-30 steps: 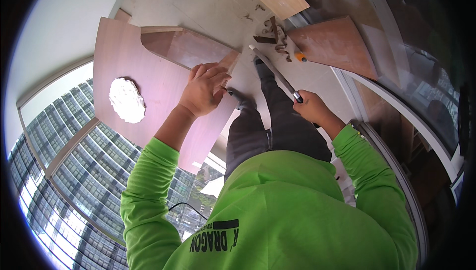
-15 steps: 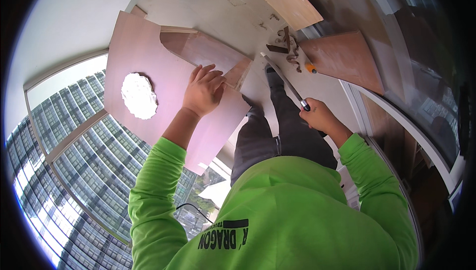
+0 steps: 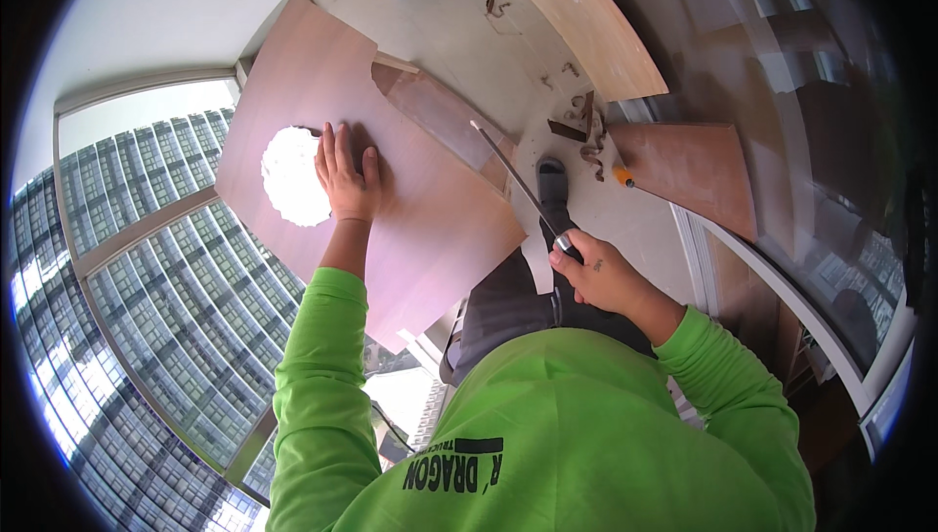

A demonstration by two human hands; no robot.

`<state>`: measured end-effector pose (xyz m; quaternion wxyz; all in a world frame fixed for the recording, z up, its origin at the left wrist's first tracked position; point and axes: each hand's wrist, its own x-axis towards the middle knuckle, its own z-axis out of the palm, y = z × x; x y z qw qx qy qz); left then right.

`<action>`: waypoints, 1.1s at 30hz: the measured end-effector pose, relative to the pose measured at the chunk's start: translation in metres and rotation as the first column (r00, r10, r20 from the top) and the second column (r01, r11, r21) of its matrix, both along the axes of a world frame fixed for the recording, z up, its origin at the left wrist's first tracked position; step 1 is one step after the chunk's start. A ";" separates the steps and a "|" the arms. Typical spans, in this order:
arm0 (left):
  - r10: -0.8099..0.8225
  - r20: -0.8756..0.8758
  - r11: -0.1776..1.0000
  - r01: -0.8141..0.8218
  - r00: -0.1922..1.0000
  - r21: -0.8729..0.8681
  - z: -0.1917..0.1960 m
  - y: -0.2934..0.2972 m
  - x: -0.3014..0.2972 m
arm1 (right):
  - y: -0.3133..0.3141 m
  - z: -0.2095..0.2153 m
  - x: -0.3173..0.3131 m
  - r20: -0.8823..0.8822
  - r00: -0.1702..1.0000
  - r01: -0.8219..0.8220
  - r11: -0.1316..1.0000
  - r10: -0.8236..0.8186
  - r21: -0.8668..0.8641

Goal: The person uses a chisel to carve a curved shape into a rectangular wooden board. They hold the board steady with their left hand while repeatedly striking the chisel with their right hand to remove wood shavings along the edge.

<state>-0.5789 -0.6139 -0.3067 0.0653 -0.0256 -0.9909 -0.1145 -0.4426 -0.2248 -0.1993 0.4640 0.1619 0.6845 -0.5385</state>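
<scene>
- My left grip is released, fingers spread over the pinkish wood panel; I cannot tell whether the palm presses on it.
- Its fingertips overlap the right edge of a ragged white patch on the panel's left part.
- My right grip is clenched round the dark handle of a slim rod, right of the panel, pale tip pointing up and leftward.
- Farther right of the panel, curled brown strips and an orange-handled item lie near a reddish board.
</scene>
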 end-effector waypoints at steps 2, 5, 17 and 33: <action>0.040 0.026 0.996 -0.038 0.999 -0.087 -0.005 0.000 0.005 | -0.015 0.013 -0.011 -0.021 0.999 -0.032 0.999 0.032 -0.001; 0.077 0.078 0.990 -0.067 0.994 -0.125 -0.004 0.004 0.006 | -0.032 0.000 -0.020 -0.135 0.988 -0.063 0.997 0.069 0.047; 0.145 0.096 0.988 -0.139 0.985 -0.061 0.004 0.006 0.006 | -0.098 0.027 -0.103 0.085 0.972 -0.229 0.960 0.217 0.161; 0.150 0.132 0.989 -0.149 0.980 -0.017 0.008 0.008 0.007 | -0.106 0.007 -0.117 0.233 0.963 -0.196 0.948 0.138 0.250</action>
